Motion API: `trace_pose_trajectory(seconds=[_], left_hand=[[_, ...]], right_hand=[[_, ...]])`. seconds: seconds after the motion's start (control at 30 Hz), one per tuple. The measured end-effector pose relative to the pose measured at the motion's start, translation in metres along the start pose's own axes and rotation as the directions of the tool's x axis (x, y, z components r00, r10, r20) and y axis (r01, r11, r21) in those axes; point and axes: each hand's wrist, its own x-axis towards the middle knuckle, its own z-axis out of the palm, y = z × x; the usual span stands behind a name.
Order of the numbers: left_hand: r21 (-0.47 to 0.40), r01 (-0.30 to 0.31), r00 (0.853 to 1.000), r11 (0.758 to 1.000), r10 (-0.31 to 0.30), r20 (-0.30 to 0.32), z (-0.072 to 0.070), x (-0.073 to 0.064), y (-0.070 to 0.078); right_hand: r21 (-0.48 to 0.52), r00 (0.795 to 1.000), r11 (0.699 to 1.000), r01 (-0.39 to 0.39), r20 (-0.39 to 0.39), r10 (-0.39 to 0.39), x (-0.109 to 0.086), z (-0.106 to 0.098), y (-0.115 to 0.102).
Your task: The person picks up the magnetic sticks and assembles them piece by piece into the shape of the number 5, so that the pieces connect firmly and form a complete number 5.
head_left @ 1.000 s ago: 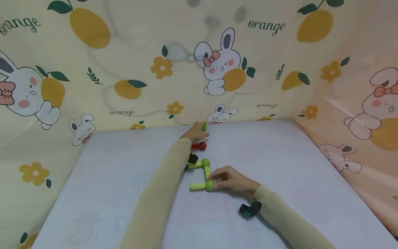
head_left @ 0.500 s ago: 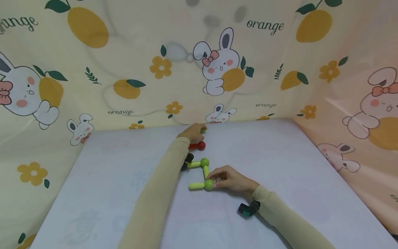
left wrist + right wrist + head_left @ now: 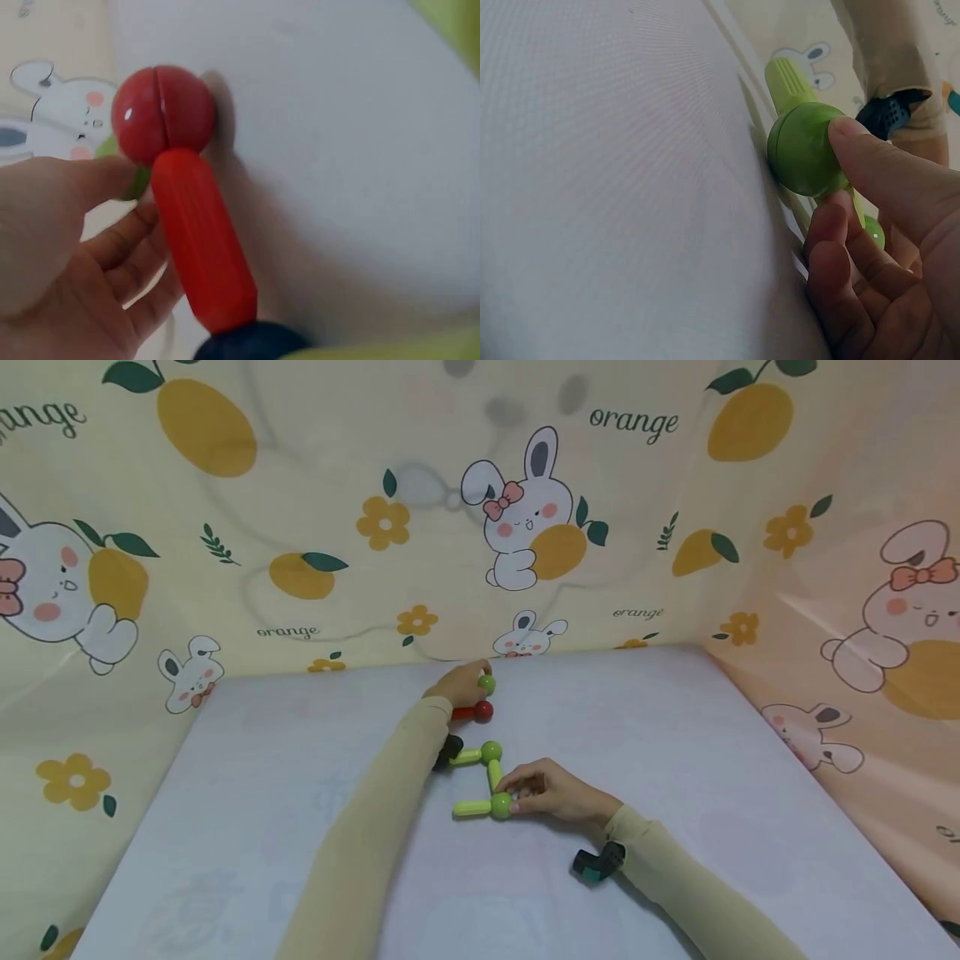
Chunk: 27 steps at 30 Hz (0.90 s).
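Note:
At the far side of the table my left hand (image 3: 459, 685) pinches a green ball (image 3: 487, 684) between thumb and fingers. Just nearer lies a red ball (image 3: 483, 711) with a red rod (image 3: 202, 240) joined to it; the rod's other end meets a dark blue ball (image 3: 247, 343) in the left wrist view. My right hand (image 3: 558, 792) pinches another green ball (image 3: 806, 150), its thumb on top. That ball belongs to a chain of yellow-green rods (image 3: 472, 808) ending at a further green ball (image 3: 491, 752). My left forearm hides part of the pieces.
A white-covered table (image 3: 637, 727) carries all the pieces. Behind it and at the sides hangs a cream cloth (image 3: 420, 427) printed with rabbits and oranges. A dark wrist device (image 3: 598, 862) sits below the right sleeve.
My left hand has drawn the far green ball nearer, toward the red ball, and more of it shows. The right hand keeps its hold, nearly still. The head view shifted slightly.

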Motion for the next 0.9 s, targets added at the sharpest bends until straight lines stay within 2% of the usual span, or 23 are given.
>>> trace_pose_trajectory(seconds=[0.17,0.33,0.5,0.73,0.9], left_hand=[[-0.072,-0.065,0.997,0.995,0.062,-0.045,-0.006,-0.004,-0.013],[-0.091,-0.123,0.99,0.988,0.117,-0.076,-0.013,-0.013,-0.015],[-0.094,-0.132,0.989,0.987,0.124,-0.083,-0.017,-0.025,-0.013],[-0.089,-0.133,0.984,0.987,0.12,-0.132,-0.025,-0.042,-0.015],[-0.047,-0.14,0.979,0.989,0.131,-0.158,-0.024,-0.053,-0.015]], right_hand=[[-0.006,1.0,1.0,-0.006,0.006,0.006,0.003,0.001,0.0],[-0.028,1.0,1.0,-0.003,0.007,0.004,0.005,0.0,0.001],[-0.025,1.0,1.0,-0.005,0.007,0.005,0.005,0.001,-0.001],[-0.043,1.0,0.999,-0.019,0.001,0.019,0.005,0.0,0.0],[-0.057,1.0,0.998,-0.03,-0.001,0.03,0.003,-0.001,0.001]])
